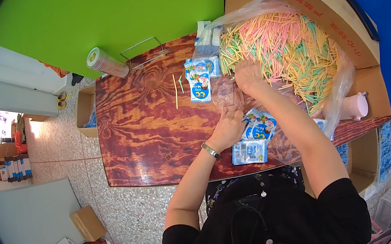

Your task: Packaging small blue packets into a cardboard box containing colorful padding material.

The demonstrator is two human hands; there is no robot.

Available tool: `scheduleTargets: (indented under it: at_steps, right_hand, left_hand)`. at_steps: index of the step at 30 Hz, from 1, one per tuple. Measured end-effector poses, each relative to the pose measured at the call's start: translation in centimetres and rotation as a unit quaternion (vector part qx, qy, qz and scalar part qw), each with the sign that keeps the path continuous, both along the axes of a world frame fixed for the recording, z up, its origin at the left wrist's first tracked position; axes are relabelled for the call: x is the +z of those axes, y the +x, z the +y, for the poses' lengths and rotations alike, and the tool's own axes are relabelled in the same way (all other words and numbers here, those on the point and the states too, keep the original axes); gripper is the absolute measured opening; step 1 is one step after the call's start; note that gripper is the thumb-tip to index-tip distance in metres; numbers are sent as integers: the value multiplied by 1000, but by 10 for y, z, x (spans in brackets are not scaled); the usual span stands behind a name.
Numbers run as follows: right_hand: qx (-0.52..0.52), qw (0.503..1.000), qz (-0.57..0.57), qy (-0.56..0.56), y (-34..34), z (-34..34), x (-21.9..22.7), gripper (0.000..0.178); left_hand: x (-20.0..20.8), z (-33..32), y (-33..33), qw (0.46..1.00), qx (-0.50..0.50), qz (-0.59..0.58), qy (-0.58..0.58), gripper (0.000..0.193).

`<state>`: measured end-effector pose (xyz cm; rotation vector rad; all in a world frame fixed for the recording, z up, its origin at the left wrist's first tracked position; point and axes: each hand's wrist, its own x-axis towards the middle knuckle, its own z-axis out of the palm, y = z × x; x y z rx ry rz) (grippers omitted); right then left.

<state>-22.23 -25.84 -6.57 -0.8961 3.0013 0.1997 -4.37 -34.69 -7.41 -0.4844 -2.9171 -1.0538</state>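
Observation:
A large heap of thin pink, yellow and green sticks (pixel 290 42) lies on a clear plastic liner (pixel 348 76) at the right of the table. At the heap's near left edge, my right hand (pixel 249 77) is closed, its fingertips down among the sticks. What it grips is hidden. My left hand (pixel 228 127) is closed at the near end of clear plastic (pixel 227 94), pinching it. Blue-and-white packets (pixel 260 125) lie against my left hand's right side, with another packet (pixel 249 152) closer to me. More such packets (pixel 199 87) lie beyond the left hand.
An opened cardboard box (pixel 329 16) walls the heap's far right side. A pink cup (pixel 354 106) stands by its near end. Loose sticks (pixel 175 92) and a rubber band (pixel 168 157) lie on the wooden table (pixel 138 145). A tall cylinder (pixel 108 63) stands beside a wire rack (pixel 145 54).

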Motion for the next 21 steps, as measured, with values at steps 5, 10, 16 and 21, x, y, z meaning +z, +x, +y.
scheduleTargets:
  at_steps: [5, 10, 16, 21]
  right_hand:
    - [27, 990, -139, 8, -5, 33, 44, 33]
    - [3, 949, -308, -64, -32, 108, 46, 42]
    - [-59, 961, -271, -16, -23, 109, 37, 38]
    - [-64, 986, -136, -79, 1, 107, 25, 36]
  left_hand:
    - [5, 0, 1, 1000, 10, -3, 26, 42]
    - [5, -1, -1, 999, 5, -20, 36, 40]
    - [-1, -2, 0, 998, 22, -22, 55, 40]
    - [1, 1, 0, 998, 22, 10, 59, 40]
